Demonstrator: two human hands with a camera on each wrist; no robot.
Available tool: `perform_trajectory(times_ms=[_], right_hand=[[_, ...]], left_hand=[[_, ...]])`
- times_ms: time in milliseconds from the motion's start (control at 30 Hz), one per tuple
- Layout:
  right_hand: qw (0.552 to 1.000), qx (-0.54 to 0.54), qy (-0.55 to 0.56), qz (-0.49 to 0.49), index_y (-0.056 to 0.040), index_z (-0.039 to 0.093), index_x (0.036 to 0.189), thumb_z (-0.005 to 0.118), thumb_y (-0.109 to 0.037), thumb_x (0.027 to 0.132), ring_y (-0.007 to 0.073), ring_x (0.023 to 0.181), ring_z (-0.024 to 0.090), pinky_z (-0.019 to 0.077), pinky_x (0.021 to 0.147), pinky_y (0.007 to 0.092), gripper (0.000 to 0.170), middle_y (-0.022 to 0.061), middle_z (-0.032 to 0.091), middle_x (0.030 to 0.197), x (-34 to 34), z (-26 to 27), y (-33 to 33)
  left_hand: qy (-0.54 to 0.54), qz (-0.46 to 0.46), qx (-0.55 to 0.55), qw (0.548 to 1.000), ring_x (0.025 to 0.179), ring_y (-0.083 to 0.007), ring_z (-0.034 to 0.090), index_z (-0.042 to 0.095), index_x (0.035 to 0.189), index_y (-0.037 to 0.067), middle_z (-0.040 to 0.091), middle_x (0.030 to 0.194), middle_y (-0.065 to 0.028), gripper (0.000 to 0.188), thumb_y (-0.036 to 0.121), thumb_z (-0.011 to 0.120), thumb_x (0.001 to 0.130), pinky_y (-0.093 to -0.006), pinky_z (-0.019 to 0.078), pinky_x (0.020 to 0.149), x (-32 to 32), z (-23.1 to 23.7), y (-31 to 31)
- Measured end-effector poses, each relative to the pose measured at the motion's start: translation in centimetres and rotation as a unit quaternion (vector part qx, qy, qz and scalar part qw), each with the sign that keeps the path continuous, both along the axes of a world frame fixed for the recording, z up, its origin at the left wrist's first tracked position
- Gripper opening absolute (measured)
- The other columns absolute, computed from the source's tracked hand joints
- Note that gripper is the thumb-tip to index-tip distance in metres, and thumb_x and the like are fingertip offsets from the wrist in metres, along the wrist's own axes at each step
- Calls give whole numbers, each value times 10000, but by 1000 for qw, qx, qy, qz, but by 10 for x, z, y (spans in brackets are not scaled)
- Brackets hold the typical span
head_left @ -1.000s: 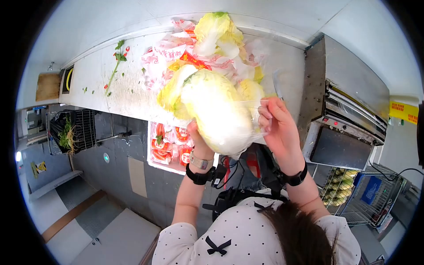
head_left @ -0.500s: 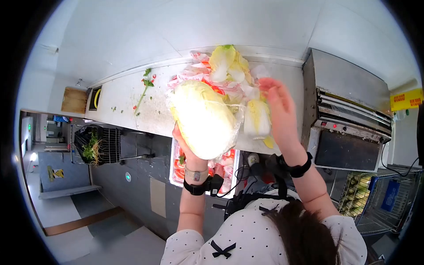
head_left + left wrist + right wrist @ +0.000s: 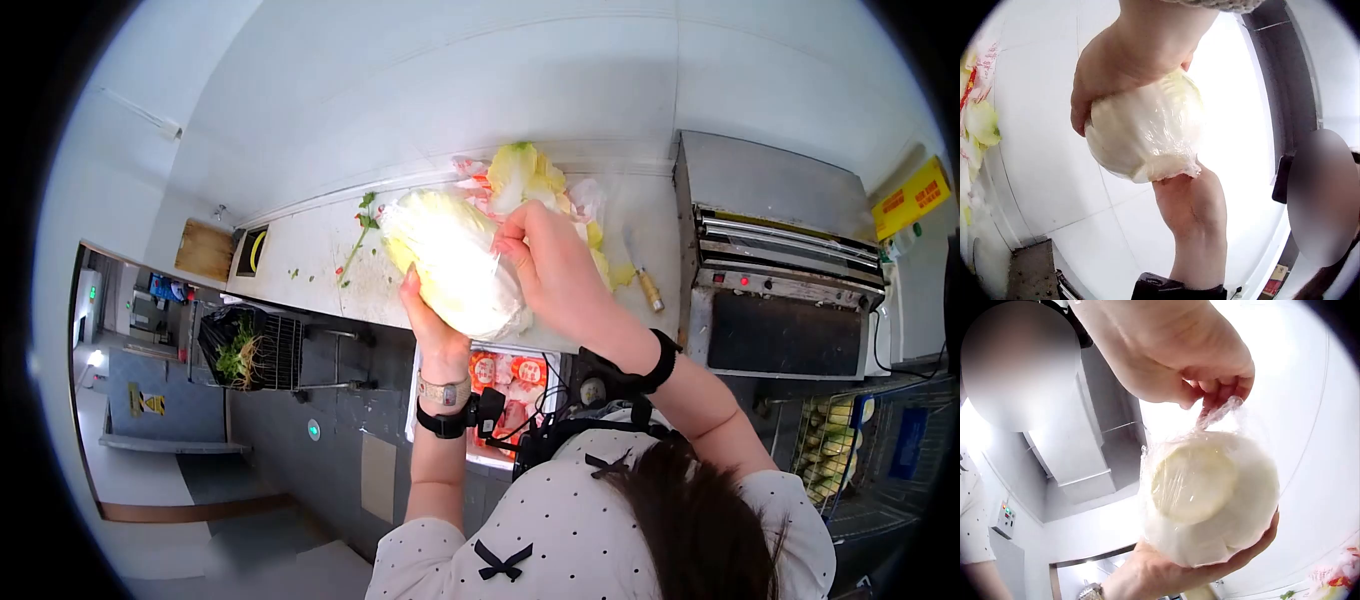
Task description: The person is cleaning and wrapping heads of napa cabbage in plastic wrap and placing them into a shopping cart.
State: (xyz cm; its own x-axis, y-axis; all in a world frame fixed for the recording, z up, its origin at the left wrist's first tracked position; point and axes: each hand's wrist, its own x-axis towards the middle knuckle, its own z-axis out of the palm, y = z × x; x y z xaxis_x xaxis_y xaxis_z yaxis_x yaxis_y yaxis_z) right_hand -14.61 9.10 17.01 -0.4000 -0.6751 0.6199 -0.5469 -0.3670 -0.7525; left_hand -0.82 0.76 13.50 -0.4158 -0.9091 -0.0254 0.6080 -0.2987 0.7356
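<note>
A napa cabbage (image 3: 450, 265) in clear cling film is held up over the white counter (image 3: 385, 285). My left hand (image 3: 437, 325) grips it from below, fingers curved round its side. On the other side, my right hand (image 3: 550, 262) pinches a gathered tuft of the cling film (image 3: 1225, 414) between thumb and fingers. The pale cut base (image 3: 1194, 484) faces the right wrist camera, with wrinkled film stretched over it. In the left wrist view, the cabbage's white end (image 3: 1154, 128) shines under the wrap, and the right fingers are hidden behind it.
Loose cabbage leaves (image 3: 525, 178) lie on crumpled packaging at the back. A knife (image 3: 650, 288) rests at right, beside a metal machine (image 3: 780, 260). A box of red-and-white packages (image 3: 508, 370) stands below the counter edge. A green sprig (image 3: 366, 225) lies left.
The right hand pulled at the film on the right, let go and swung out; now it pinches film on top of the cabbage. The left hand keeps its grip as the cabbage turned slightly.
</note>
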Motion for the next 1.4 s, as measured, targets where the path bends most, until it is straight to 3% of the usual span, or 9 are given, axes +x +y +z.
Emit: perform_trajectory(times_ms=[267, 367, 433, 567, 633, 767, 867, 1167, 1400], right_hand=[[958, -47, 277, -66, -72, 456, 838, 565, -129, 789, 204, 532, 553, 431, 470, 344, 132, 57, 532, 606, 40, -2, 7], [952, -37, 304, -8, -41, 442, 812, 554, -117, 702, 230, 566, 549, 499, 751, 385, 175, 45, 466, 570, 88, -5, 13], [939, 101, 311, 105, -17, 487, 939, 543, -148, 762, 191, 775, 599, 497, 719, 302, 227, 242, 531, 1050, 104, -3, 19], [961, -62, 251, 99, 48, 347, 1281, 570, -127, 733, 303, 984, 551, 512, 731, 312, 616, 232, 470, 1106, 121, -26, 41], [902, -72, 284, 316, 27, 443, 1209, 572, -120, 735, 273, 911, 577, 517, 646, 302, 513, 172, 537, 1025, 103, -19, 55], [935, -41, 212, 281, -78, 600, 1025, 574, -83, 714, 211, 753, 602, 485, 572, 285, 313, -7, 600, 789, 28, 2, 55], [958, -116, 261, 9, -79, 587, 955, 630, -86, 719, 227, 926, 556, 452, 761, 317, 240, 34, 585, 992, -11, -6, 11], [978, -70, 152, 128, -47, 515, 786, 644, -104, 704, 240, 876, 536, 443, 750, 340, 164, 45, 554, 961, -18, -22, 5], [931, -88, 346, 71, -55, 545, 831, 589, -108, 687, 217, 881, 551, 460, 776, 343, 159, 42, 579, 968, -20, -84, 25]], left_hand=[[0, -20, -98, 995, 1042, -190, 525, 381, 1276, 129, 536, 1110, -65, 476, 399, 466, 894, -341, 418, 923, -6, -47, -7], [-71, 116, -229, 964, 1038, -208, 525, 381, 1275, 133, 527, 1122, -75, 461, 358, 490, 888, -361, 428, 909, -28, -57, -1], [-24, 128, -182, 975, 1075, -231, 513, 385, 1281, 118, 514, 1177, -92, 495, 367, 500, 869, -382, 427, 916, -37, -51, -6], [62, 69, 32, 995, 1121, -269, 486, 429, 1269, 129, 490, 1243, -86, 549, 469, 448, 840, -423, 413, 940, -41, -16, -5], [95, 1, 44, 995, 1127, -274, 483, 425, 1279, 137, 481, 1263, -82, 554, 483, 424, 847, -424, 414, 940, -30, -18, -15], [140, -86, 20, 986, 1144, -271, 476, 420, 1294, 139, 476, 1280, -79, 585, 513, 419, 844, -428, 416, 936, -16, -21, -24], [144, -98, 58, 983, 1119, -266, 501, 432, 1290, 144, 497, 1259, -80, 585, 520, 426, 842, -430, 435, 913, -5, -17, -20], [111, -68, 103, 986, 1161, -281, 469, 422, 1306, 171, 460, 1307, -82, 655, 587, 464, 802, -455, 412, 947, 5, -13, -11], [91, -40, 140, 985, 1171, -294, 453, 396, 1306, 153, 452, 1304, -82, 686, 587, 482, 782, -478, 424, 933, 17, -37, -14]])
